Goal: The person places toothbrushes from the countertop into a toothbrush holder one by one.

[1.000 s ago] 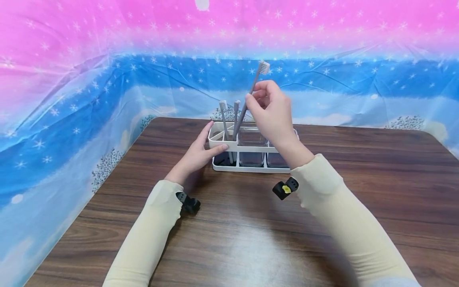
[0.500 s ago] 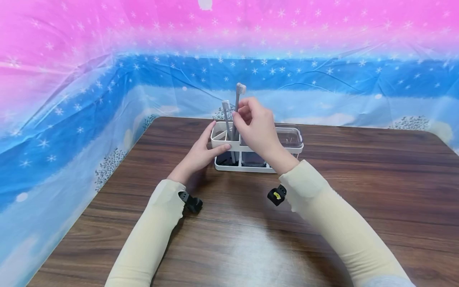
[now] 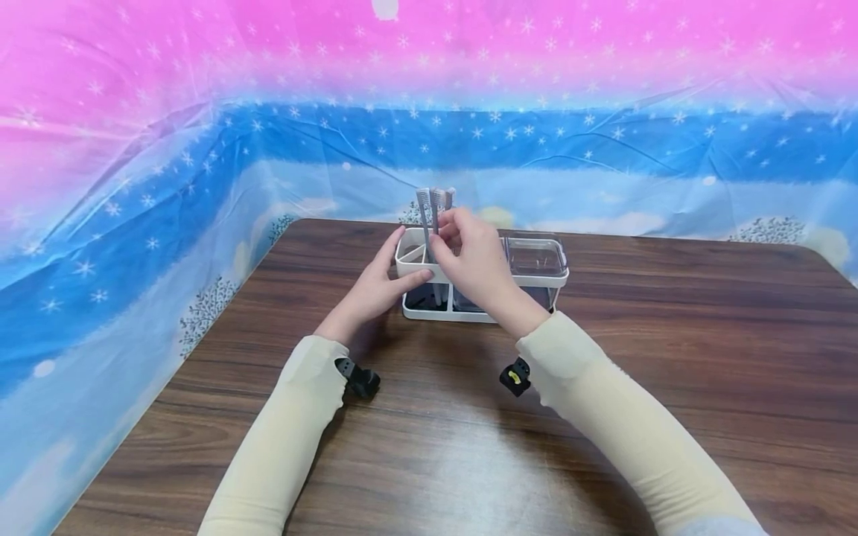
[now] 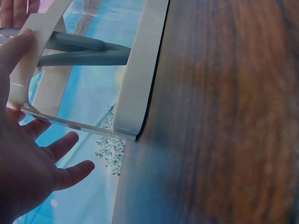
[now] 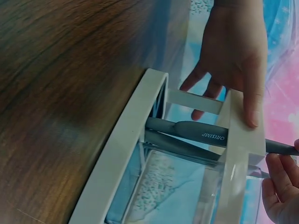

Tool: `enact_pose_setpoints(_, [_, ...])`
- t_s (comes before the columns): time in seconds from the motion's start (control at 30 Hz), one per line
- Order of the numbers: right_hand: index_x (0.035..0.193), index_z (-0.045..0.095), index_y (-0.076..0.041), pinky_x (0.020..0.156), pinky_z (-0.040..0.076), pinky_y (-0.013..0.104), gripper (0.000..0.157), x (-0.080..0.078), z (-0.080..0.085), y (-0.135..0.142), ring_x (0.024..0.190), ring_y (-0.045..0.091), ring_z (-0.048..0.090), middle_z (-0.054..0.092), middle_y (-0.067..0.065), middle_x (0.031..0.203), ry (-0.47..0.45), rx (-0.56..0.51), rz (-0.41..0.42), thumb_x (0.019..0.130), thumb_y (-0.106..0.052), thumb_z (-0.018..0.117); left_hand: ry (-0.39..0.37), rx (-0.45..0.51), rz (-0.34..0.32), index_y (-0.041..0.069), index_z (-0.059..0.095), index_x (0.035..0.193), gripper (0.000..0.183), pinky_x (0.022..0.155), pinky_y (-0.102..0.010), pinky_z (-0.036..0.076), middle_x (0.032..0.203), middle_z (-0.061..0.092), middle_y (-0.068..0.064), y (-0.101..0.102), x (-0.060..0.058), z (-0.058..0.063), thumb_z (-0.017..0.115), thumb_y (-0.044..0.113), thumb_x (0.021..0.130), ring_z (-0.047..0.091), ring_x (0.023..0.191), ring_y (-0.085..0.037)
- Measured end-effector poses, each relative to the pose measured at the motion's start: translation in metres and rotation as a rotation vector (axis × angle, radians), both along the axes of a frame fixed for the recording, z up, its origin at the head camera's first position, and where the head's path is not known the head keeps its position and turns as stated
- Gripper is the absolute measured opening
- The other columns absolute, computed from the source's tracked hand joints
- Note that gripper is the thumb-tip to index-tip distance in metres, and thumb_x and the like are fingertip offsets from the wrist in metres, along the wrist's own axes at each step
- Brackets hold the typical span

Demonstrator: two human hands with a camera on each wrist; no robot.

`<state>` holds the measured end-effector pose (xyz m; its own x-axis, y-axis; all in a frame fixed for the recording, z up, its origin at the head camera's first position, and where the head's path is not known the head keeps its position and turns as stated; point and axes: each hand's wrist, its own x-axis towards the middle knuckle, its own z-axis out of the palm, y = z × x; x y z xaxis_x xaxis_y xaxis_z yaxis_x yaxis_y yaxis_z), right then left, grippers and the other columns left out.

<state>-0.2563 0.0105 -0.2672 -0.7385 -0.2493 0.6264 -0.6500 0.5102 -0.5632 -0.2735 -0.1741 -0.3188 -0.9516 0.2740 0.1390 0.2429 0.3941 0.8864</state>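
Note:
A white toothbrush holder [image 3: 546,282] with clear bins stands at the far middle of the table. My left hand [image 3: 375,289] holds its left end, the thumb on the front of the upper rim. Several fingers spread past the side in the left wrist view. My right hand [image 3: 477,260] is above the holder's left part. Its thumb and fingers pinch a grey toothbrush [image 5: 201,132], whose handle reaches down inside the left compartment. Another grey toothbrush handle [image 5: 180,146] lies beside it in the right wrist view. Grey toothbrush heads [image 3: 423,199] stand close together above the rim.
The holder's right compartment has a clear bin [image 3: 536,257]. A brown wood-grain table [image 3: 429,432] spreads around and in front of the holder. Behind the table hangs a pink and blue snowflake cloth [image 3: 603,134].
My right hand has brought the toothbrush left, then down into the holder, so its head now sits level with the others. My left hand has stayed on the holder's left end.

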Motion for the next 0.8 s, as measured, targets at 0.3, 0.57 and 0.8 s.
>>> enact_pose_setpoints(0.3, [0.108, 0.060, 0.000, 0.073, 0.054, 0.034, 0.019, -0.001, -0.009, 0.000, 0.080, 0.020, 0.066, 0.069, 0.011, 0.091, -0.035, 0.059, 0.000, 0.093, -0.012, 0.061, -0.006, -0.001, 0.006, 0.026, 0.008, 0.156, 0.089, 0.101, -0.049, 0.041, 0.147, 0.036, -0.013, 0.000, 0.000, 0.000, 0.067, 0.038, 0.090, 0.050, 0.121, -0.029])
enact_pose_setpoints(0.57, [0.109, 0.060, 0.000, 0.073, 0.054, 0.032, 0.020, -0.002, -0.013, 0.000, 0.081, 0.019, 0.065, 0.070, 0.011, 0.093, -0.031, 0.111, 0.014, 0.092, -0.010, 0.062, -0.006, -0.010, 0.006, 0.025, 0.008, 0.156, 0.089, 0.101, -0.051, 0.040, 0.147, 0.036, -0.013, 0.000, -0.001, -0.001, 0.066, 0.040, 0.091, 0.048, 0.123, -0.030])
enact_pose_setpoints(0.8, [0.111, 0.059, 0.000, 0.072, 0.054, 0.031, 0.021, -0.002, -0.013, -0.001, 0.081, 0.017, 0.065, 0.069, 0.009, 0.092, -0.030, 0.149, 0.025, 0.092, -0.010, 0.061, -0.004, -0.019, 0.003, 0.025, 0.008, 0.156, 0.088, 0.105, -0.051, 0.037, 0.151, 0.031, -0.012, -0.001, -0.001, -0.001, 0.066, 0.040, 0.091, 0.043, 0.129, -0.030])
